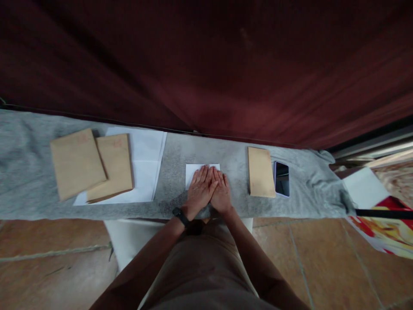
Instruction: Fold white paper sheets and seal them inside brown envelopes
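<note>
A small white sheet of paper [191,171], which may be folded, lies on the grey cloth in front of me. My left hand [201,189], with a dark watch [180,216] at the wrist, rests flat on it with fingers stretched out. Beside it, my right hand [221,189] presses flat too, its fingers extended and touching the left hand. Together the hands cover most of the paper's middle and near side. Neither hand is closed round anything.
Two brown envelopes [77,165] overlap on large white sheets [145,172] at the left. To the right lie a brown booklet-like block [260,172] and a phone [282,178]. A dark red curtain [206,86] hangs behind the cloth-covered surface [303,185]. A red and yellow package [387,224] is far right.
</note>
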Action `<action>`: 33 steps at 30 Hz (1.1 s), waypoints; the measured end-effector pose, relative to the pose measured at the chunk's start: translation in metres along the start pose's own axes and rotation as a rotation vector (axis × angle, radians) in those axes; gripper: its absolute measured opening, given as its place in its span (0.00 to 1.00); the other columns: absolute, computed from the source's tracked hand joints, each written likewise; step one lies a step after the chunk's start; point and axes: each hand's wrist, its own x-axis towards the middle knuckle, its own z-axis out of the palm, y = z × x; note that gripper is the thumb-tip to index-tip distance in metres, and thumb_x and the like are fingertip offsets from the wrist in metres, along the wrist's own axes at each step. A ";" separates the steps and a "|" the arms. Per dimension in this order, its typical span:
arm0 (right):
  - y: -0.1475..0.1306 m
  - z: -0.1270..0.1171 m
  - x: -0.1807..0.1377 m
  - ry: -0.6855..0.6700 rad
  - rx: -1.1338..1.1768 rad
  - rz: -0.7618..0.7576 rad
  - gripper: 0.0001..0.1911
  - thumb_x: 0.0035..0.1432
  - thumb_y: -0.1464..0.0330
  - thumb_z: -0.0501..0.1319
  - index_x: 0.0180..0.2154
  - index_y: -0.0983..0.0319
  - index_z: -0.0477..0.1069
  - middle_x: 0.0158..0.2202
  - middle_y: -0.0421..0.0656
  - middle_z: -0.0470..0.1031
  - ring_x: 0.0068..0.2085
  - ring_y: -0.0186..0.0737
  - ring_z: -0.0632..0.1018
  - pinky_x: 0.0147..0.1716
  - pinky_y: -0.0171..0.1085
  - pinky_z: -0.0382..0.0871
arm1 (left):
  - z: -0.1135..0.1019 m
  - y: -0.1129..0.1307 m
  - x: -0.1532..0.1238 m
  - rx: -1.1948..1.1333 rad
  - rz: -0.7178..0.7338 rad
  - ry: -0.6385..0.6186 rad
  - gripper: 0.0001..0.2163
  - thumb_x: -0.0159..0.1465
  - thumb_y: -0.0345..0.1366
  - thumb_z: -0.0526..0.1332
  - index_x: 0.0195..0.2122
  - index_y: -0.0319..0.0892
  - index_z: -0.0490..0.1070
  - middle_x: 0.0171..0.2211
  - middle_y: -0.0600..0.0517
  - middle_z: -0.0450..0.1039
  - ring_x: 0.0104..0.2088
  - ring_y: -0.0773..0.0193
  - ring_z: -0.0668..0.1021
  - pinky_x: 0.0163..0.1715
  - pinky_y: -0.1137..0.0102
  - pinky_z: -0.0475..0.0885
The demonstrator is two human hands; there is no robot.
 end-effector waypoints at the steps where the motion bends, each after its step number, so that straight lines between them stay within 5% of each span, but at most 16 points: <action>1: -0.001 -0.001 0.000 0.008 -0.008 0.010 0.31 0.72 0.73 0.46 0.73 0.68 0.53 0.75 0.51 0.53 0.75 0.48 0.55 0.73 0.53 0.44 | 0.000 -0.002 0.000 0.011 -0.004 -0.001 0.28 0.77 0.43 0.43 0.73 0.32 0.53 0.74 0.41 0.53 0.75 0.54 0.53 0.75 0.52 0.49; 21: 0.029 -0.007 -0.011 0.115 -0.038 0.113 0.28 0.77 0.67 0.42 0.73 0.69 0.55 0.74 0.55 0.56 0.74 0.49 0.58 0.72 0.55 0.51 | -0.010 -0.037 -0.034 0.098 -0.187 0.144 0.28 0.75 0.38 0.45 0.74 0.32 0.53 0.74 0.39 0.54 0.74 0.50 0.57 0.73 0.50 0.53; 26: 0.014 -0.013 -0.003 0.139 0.032 0.072 0.29 0.77 0.67 0.43 0.73 0.68 0.52 0.75 0.53 0.53 0.76 0.47 0.54 0.72 0.54 0.51 | -0.014 -0.041 -0.039 0.102 -0.185 0.132 0.28 0.75 0.39 0.45 0.73 0.31 0.53 0.73 0.39 0.54 0.74 0.48 0.57 0.73 0.49 0.53; 33: -0.017 -0.006 0.007 -0.003 0.046 -0.041 0.28 0.76 0.66 0.46 0.73 0.64 0.56 0.75 0.48 0.54 0.75 0.45 0.57 0.73 0.50 0.50 | -0.018 -0.043 -0.039 0.075 -0.175 0.110 0.28 0.75 0.39 0.46 0.73 0.32 0.54 0.73 0.38 0.54 0.74 0.48 0.57 0.73 0.48 0.54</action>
